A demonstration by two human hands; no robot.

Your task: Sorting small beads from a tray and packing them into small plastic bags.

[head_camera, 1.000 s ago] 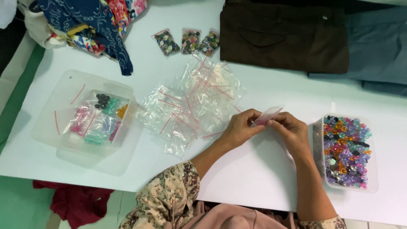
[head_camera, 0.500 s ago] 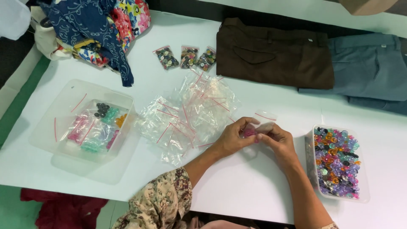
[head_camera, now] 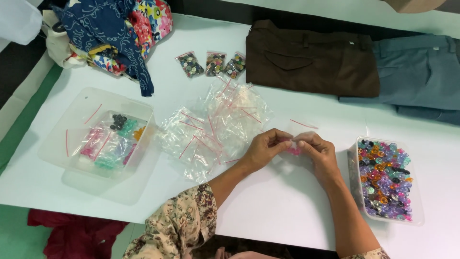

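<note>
— What do I have on the worktop (head_camera: pixel 268 211)?

— Brown trousers (head_camera: pixel 311 60) beside blue ones (head_camera: pixel 417 72), patterned cloths (head_camera: pixel 110 33) (heaped far left), three filled button packets (head_camera: pixel 213 64).

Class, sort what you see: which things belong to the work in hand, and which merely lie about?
In use: left hand, right hand, small clear bag of pink beads, clear tub of coloured beads, heap of empty clear bags.
Lying about: folded brown trousers, patterned cloth pile.
</note>
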